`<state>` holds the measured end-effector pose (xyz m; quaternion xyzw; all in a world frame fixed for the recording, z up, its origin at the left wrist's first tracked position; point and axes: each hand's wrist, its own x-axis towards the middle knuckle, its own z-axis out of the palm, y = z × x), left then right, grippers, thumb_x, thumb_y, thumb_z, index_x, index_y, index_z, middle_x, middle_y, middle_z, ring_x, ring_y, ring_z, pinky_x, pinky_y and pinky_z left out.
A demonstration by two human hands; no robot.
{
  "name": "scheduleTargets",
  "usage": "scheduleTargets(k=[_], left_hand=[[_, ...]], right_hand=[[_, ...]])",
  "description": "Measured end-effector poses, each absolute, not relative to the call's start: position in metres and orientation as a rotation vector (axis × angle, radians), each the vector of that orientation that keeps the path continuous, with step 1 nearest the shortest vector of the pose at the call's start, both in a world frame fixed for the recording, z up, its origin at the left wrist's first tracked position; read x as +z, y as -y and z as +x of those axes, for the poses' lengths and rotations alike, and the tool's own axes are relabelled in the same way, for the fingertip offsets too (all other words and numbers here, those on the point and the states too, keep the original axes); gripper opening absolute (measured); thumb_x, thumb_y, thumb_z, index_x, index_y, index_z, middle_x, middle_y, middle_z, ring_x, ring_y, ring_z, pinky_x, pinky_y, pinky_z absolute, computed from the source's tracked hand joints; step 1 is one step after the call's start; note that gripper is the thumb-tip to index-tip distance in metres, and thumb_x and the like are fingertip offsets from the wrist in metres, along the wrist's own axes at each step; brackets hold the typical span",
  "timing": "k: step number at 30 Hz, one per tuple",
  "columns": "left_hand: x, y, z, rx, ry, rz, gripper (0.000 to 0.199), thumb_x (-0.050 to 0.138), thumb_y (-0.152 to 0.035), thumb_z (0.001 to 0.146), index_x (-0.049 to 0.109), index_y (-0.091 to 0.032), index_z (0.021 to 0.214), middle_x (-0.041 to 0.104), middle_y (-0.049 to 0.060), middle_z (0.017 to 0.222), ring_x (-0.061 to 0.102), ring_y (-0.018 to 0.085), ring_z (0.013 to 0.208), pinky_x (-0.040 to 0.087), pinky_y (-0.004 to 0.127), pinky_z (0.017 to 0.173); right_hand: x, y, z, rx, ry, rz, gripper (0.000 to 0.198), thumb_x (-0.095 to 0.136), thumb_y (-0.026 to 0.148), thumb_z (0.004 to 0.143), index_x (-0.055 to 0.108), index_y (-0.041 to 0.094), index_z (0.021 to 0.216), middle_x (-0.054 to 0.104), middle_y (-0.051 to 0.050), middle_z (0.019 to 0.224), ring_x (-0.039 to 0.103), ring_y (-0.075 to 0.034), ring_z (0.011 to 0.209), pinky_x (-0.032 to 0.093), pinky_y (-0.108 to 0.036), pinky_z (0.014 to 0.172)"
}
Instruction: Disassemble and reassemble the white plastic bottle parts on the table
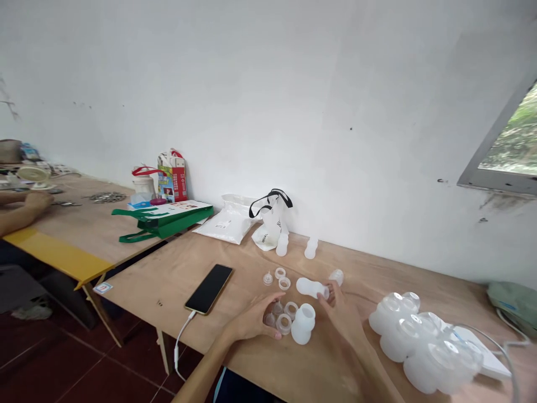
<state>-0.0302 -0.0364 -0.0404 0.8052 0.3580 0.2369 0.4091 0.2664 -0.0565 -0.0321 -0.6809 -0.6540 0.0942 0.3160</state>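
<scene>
My left hand (257,318) is cupped with fingers apart around a small group of clear plastic rings (284,323) and domed pieces. Beside them a white baby bottle (302,324) stands upright, its mouth facing up. Another white baby bottle (308,287) lies on its side, and my right hand (336,305) has thumb and fingers closed at its neck end. Just behind those fingers is a clear cap (337,276), partly hidden. Two more loose rings (284,283) and a clear nipple piece (267,278) lie farther back on the wooden table (168,285).
A phone (210,288) with a charging cable lies to the left. Several capped bottles (419,341) cluster at the right, by a white box (489,355). Near the wall are two white bottles (311,247), a white bag (230,218) and a green bag (176,219). Another person's arm (25,210) rests far left.
</scene>
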Motion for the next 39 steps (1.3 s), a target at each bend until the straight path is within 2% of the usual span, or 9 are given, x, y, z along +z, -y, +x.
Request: scheduleTargets(k=[5, 10, 14, 17, 19, 23, 29, 35, 39], left_hand=[[-0.033, 0.046, -0.018, 0.72, -0.847, 2.112, 0.094, 0.094, -0.048, 0.067, 0.05, -0.034, 0.149, 0.04, 0.009, 0.158, 0.035, 0.035, 0.146, 0.032, 0.051, 0.121], [-0.027, 0.06, 0.004, 0.788, -0.998, 2.239, 0.064, 0.094, -0.05, 0.067, 0.07, -0.031, 0.122, 0.042, 0.008, 0.157, 0.033, 0.038, 0.147, 0.029, 0.052, 0.122], [-0.029, 0.064, 0.014, 0.752, -1.126, 2.336, 0.059, 0.092, -0.056, 0.067, 0.072, -0.031, 0.117, 0.045, 0.007, 0.155, 0.037, 0.039, 0.144, 0.029, 0.056, 0.12], [-0.03, 0.067, 0.02, 0.742, -1.168, 2.39, 0.054, 0.091, -0.057, 0.069, 0.073, -0.029, 0.112, 0.048, 0.008, 0.153, 0.038, 0.039, 0.143, 0.026, 0.059, 0.12], [-0.031, 0.069, 0.025, 0.749, -1.181, 2.408, 0.048, 0.09, -0.055, 0.071, 0.074, -0.028, 0.108, 0.05, 0.009, 0.151, 0.038, 0.039, 0.143, 0.024, 0.061, 0.12], [-0.034, 0.07, 0.035, 0.768, -1.22, 2.412, 0.041, 0.087, -0.05, 0.077, 0.073, -0.028, 0.109, 0.053, 0.009, 0.148, 0.042, 0.039, 0.14, 0.025, 0.064, 0.118], [-0.037, 0.066, 0.051, 0.802, -1.284, 2.428, 0.036, 0.089, -0.042, 0.076, 0.073, -0.024, 0.102, 0.059, 0.009, 0.142, 0.047, 0.038, 0.137, 0.028, 0.062, 0.117], [-0.037, 0.062, 0.061, 0.784, -1.323, 2.438, 0.041, 0.089, -0.043, 0.077, 0.072, -0.024, 0.109, 0.059, 0.011, 0.142, 0.047, 0.038, 0.137, 0.031, 0.061, 0.116], [-0.041, 0.06, 0.05, 0.783, -1.281, 2.437, 0.065, 0.091, -0.048, 0.072, 0.065, -0.025, 0.127, 0.055, 0.012, 0.147, 0.044, 0.04, 0.139, 0.03, 0.062, 0.116]], right_hand=[[-0.021, 0.055, 0.262, 0.221, 1.734, -1.633, 0.042, 0.044, 0.058, 0.097, 0.062, 0.025, 0.116, 0.069, -0.006, 0.107, 0.065, -0.023, 0.085, 0.051, -0.037, 0.079], [-0.026, 0.054, 0.249, 0.271, 1.802, -1.485, 0.042, 0.049, 0.057, 0.096, 0.066, 0.027, 0.122, 0.065, -0.007, 0.117, 0.065, -0.025, 0.105, 0.054, -0.038, 0.088], [-0.041, 0.055, 0.252, 0.371, 1.827, -1.409, 0.049, 0.051, 0.056, 0.096, 0.057, 0.028, 0.137, 0.063, -0.007, 0.135, 0.064, -0.025, 0.116, 0.053, -0.04, 0.098], [-0.052, 0.057, 0.258, 0.512, 1.835, -1.356, 0.059, 0.055, 0.053, 0.095, 0.047, 0.028, 0.148, 0.061, -0.008, 0.142, 0.067, -0.024, 0.11, 0.055, -0.04, 0.097], [-0.057, 0.058, 0.261, 0.509, 1.796, -1.332, 0.058, 0.056, 0.053, 0.095, 0.047, 0.028, 0.147, 0.062, -0.007, 0.143, 0.068, -0.023, 0.109, 0.055, -0.039, 0.096], [-0.064, 0.052, 0.264, 0.325, 1.568, -1.382, 0.051, 0.04, 0.053, 0.102, 0.048, 0.025, 0.144, 0.057, -0.01, 0.146, 0.055, -0.024, 0.131, 0.045, -0.043, 0.111], [-0.071, 0.024, 0.281, 0.088, 1.242, -1.525, 0.07, 0.045, 0.058, 0.094, 0.034, 0.02, 0.151, 0.039, -0.017, 0.158, 0.033, -0.033, 0.148, 0.027, -0.055, 0.12], [-0.078, -0.002, 0.295, 0.113, 1.209, -1.595, 0.071, 0.049, 0.057, 0.09, 0.04, 0.019, 0.148, 0.059, -0.018, 0.142, 0.058, -0.036, 0.127, 0.046, -0.052, 0.104], [-0.079, -0.006, 0.298, 0.087, 1.198, -1.599, 0.063, 0.046, 0.057, 0.091, 0.047, 0.02, 0.143, 0.063, -0.017, 0.137, 0.06, -0.035, 0.124, 0.047, -0.05, 0.103]])
